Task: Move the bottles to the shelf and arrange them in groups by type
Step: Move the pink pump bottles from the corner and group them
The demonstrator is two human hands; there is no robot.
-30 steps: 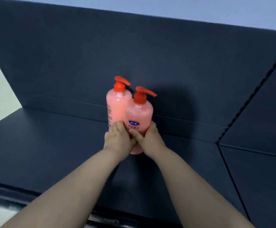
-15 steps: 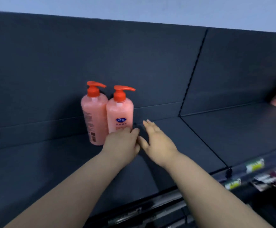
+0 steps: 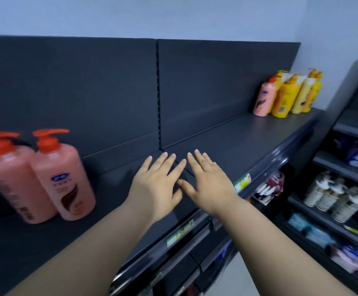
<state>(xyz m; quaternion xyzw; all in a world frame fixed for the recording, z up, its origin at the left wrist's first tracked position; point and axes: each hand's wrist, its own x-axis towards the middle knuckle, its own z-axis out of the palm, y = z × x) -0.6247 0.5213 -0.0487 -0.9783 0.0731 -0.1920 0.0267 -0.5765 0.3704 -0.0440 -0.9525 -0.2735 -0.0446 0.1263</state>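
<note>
Two pink pump bottles (image 3: pixel 65 178) stand upright and touching, side by side, at the left end of the top shelf (image 3: pixel 227 142), close to its dark back panel, both orange pump spouts pointing right. Your left hand (image 3: pixel 156 184) and right hand (image 3: pixel 208 184) hover over the bare middle of that shelf, palms down, fingers straight and fanned, thumbs nearly meeting, holding nothing. Far off at the right end, a lone pink bottle (image 3: pixel 263 99) with the same brown-swirl label stands against a cluster of yellow bottles (image 3: pixel 286 97); by type it looks to belong with the pair on the left. These bottles appear full, so expect real weight for their size, a stiff wall that gives a little under a squeeze, and smooth plastic that could slide in a loose hold. Wrap your fingers round the body at label height, or just under the pump collar; lifting by the spout risks tipping it or pressing out product. Pulling the lone one free could topple its yellow neighbours, so draw it straight forward. Below the shelf edge you see price tags (image 3: pixel 243 182), and white bottles (image 3: pixel 333 199) on the lower shelves (image 3: pixel 344 169) to the right.
</note>
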